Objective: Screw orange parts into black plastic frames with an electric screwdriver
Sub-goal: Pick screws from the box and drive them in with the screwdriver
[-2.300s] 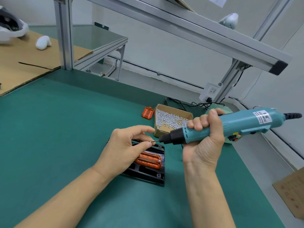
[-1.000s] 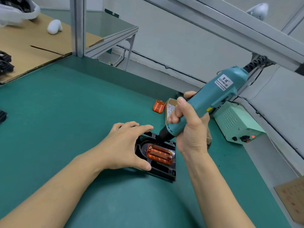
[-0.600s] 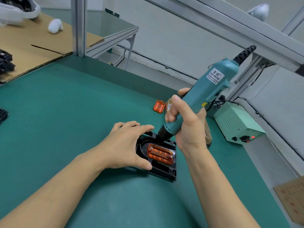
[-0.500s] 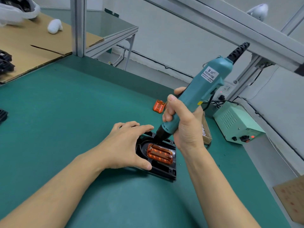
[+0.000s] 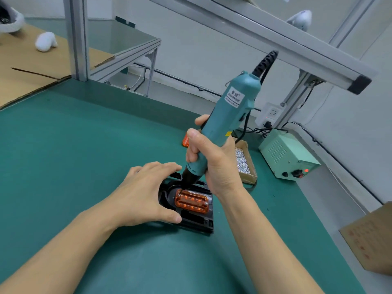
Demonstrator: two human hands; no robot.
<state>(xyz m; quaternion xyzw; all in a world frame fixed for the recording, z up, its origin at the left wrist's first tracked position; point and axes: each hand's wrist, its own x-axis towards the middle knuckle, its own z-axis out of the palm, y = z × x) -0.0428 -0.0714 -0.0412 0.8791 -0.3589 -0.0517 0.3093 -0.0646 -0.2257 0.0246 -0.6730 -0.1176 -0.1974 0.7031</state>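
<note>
The black plastic frame point(image 5: 191, 219) lay flat on the green bench point(image 5: 74, 155), toward its right side and short of the far edge, with the orange part point(image 5: 192, 201) seated in its recess. The left hand point(image 5: 144, 194) rested on the frame's left end with fingers straight, thumb pressed against the near edge, its grip open and covering that end from view. The right hand point(image 5: 212, 164) had its grip closed round the lower barrel of the teal electric screwdriver point(image 5: 224, 126), which stood tilted, its top leaning right and away, its black nose down at the orange part's far left corner; the bit tip itself was hidden behind the nose. A black coiled cord point(image 5: 264, 64) rose from the tool's top. Behind the right hand, partly blocked by it, sat a cardboard tray of small silver screws point(image 5: 242, 162), and a second orange piece point(image 5: 185, 141) peeked out left of the fingers. Further right, near the bench's right edge, stood a pale green power box point(image 5: 284, 153) with a red lamp lit. A brown cardboard sheet point(image 5: 31, 66) covered the far left corner.
</note>
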